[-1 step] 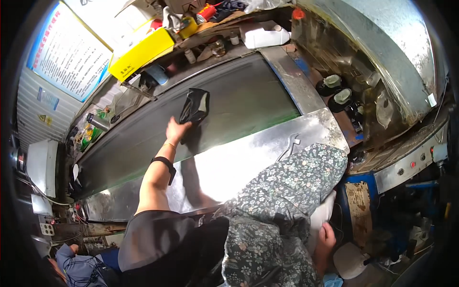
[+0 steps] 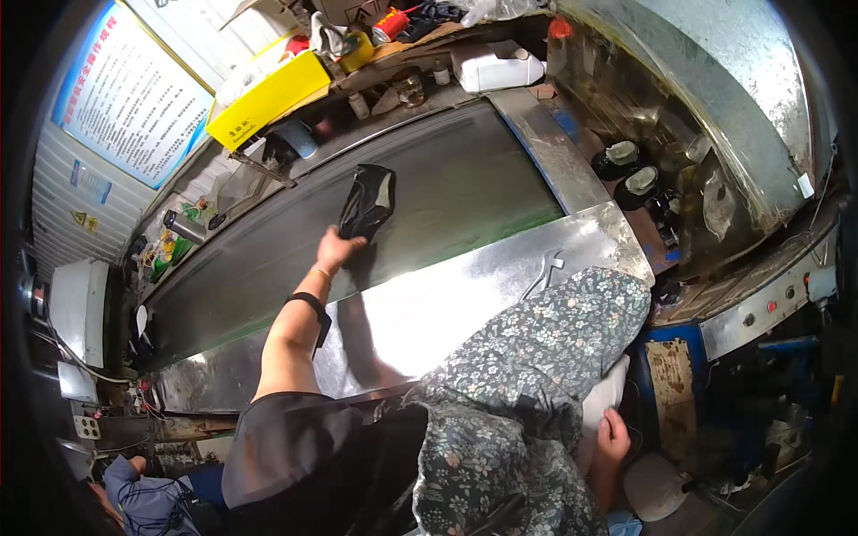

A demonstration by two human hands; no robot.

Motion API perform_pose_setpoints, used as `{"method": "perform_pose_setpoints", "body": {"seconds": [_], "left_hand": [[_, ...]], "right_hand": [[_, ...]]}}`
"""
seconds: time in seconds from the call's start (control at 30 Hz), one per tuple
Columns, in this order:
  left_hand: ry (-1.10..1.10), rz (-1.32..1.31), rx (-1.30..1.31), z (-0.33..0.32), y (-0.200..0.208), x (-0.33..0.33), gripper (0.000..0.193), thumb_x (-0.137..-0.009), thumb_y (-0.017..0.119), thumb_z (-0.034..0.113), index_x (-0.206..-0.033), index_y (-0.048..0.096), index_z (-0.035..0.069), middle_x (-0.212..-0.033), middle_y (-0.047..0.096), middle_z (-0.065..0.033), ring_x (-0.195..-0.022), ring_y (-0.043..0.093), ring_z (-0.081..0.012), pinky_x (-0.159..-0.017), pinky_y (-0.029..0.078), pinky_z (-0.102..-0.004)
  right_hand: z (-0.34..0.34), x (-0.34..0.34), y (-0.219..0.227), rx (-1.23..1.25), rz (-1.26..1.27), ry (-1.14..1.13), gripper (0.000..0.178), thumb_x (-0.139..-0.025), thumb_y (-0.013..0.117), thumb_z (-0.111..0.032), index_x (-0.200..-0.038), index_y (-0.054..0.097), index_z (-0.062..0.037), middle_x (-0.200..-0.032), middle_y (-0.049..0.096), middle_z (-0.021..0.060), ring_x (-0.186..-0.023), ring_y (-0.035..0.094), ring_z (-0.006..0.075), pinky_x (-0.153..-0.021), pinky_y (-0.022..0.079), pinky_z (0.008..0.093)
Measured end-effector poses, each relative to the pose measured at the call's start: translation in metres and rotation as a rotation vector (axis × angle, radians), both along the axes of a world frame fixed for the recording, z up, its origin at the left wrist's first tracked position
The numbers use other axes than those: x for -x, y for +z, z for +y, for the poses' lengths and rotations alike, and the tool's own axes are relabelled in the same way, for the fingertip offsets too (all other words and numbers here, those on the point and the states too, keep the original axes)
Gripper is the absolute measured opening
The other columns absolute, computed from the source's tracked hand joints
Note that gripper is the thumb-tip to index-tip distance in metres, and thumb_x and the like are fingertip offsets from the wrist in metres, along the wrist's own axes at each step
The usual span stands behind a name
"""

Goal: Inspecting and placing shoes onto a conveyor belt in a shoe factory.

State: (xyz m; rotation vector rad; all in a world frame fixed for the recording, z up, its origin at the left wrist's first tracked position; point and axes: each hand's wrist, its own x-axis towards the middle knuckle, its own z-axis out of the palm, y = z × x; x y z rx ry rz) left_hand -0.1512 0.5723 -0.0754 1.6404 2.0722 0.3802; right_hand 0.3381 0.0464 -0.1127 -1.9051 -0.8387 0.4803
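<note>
My left hand [image 2: 336,249] stretches forward over a long dark belt [image 2: 465,188] and pinches the lower end of a shiny black leather piece [image 2: 367,201], which stands up off the belt. A black band [image 2: 314,310] circles that forearm. My right arm is in a floral sleeve [image 2: 545,357]. My right hand [image 2: 613,438] is low at the right with its fingers curled against a white bag [image 2: 604,397]. Whether it grips the bag is unclear.
A shiny steel sheet [image 2: 447,304] edges the belt on my side, with a wrench [image 2: 545,270] lying on it. Behind the belt sit a yellow box [image 2: 268,98], a white jug [image 2: 496,67] and small bottles. A metal hood [image 2: 715,98] and a button panel [image 2: 769,313] are on the right.
</note>
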Motion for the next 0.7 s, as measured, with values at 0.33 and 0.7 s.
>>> {"method": "perform_pose_setpoints", "body": {"seconds": [0.33,0.7], "left_hand": [[0.015,-1.245,0.369,-0.095,0.047,-0.087,0.046,-0.076,0.069,0.022,-0.112,0.061,-0.005,-0.097,0.067,-0.0172,-0.084,0.066,-0.0313,-0.083,0.055,-0.0382],[-0.595,-1.441,1.268,-0.250,0.101,-0.290,0.080,-0.095,0.031,0.069,-0.132,0.052,0.002,-0.115,0.065,-0.0169,-0.103,0.065,-0.0241,-0.089,0.054,-0.0360]], "right_hand": [[0.090,0.012,0.100,-0.156,-0.060,0.067,0.015,-0.089,0.064,-0.002,-0.101,0.069,0.0041,-0.095,0.073,0.0155,-0.085,0.071,0.0211,-0.077,0.054,0.0300],[0.161,0.004,0.206,-0.404,-0.484,0.015,0.020,-0.084,0.071,-0.017,-0.099,0.070,-0.0033,-0.097,0.071,0.0121,-0.089,0.068,0.0264,-0.078,0.053,0.0329]]}}
